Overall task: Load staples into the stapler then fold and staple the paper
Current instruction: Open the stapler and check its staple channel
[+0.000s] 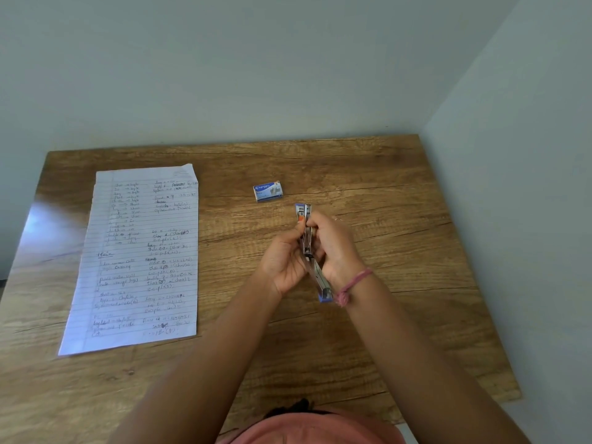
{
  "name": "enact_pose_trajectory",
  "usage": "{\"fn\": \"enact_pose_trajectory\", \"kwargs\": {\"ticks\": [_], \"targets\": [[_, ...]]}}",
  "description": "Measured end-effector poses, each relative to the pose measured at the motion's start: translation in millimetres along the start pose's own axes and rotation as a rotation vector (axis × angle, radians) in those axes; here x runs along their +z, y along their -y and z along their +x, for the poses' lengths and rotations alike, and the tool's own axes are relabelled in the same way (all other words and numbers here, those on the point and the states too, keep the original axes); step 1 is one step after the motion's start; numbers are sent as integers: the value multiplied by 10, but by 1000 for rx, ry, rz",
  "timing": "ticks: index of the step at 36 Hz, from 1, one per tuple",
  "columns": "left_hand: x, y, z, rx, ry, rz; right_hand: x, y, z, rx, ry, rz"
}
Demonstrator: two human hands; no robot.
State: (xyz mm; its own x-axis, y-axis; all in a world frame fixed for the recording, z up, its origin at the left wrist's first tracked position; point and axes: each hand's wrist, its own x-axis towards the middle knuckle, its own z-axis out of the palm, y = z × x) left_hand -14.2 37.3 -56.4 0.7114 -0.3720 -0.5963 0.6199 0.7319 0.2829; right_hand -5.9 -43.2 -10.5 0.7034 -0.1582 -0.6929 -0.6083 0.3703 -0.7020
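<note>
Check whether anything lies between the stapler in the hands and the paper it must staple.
Nothing visible does. The stapler is held in both hands, and only bare table lies between it and the paper; the staple box sits farther back.

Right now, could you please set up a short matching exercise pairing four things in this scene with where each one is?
Things:
1. stapler
2. lined paper
3. staple box
4. pink thread band

Places:
A. flat on the left part of the table, unfolded
B. around the right wrist
C. held up between the left hand and the right hand
D. on the table, just beyond the hands

Pairs: 1-C, 2-A, 3-D, 4-B
</note>
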Motion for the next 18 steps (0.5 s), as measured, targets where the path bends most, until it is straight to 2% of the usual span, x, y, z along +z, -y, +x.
{"fn": "enact_pose_trajectory", "kwargs": {"ticks": [8,18], "targets": [[-12,-23,22,1,41,-60,-74,-37,21,-26,46,103],[-26,-14,44,26,77,-83,-151,-24,-9,-26,117,121]]}}
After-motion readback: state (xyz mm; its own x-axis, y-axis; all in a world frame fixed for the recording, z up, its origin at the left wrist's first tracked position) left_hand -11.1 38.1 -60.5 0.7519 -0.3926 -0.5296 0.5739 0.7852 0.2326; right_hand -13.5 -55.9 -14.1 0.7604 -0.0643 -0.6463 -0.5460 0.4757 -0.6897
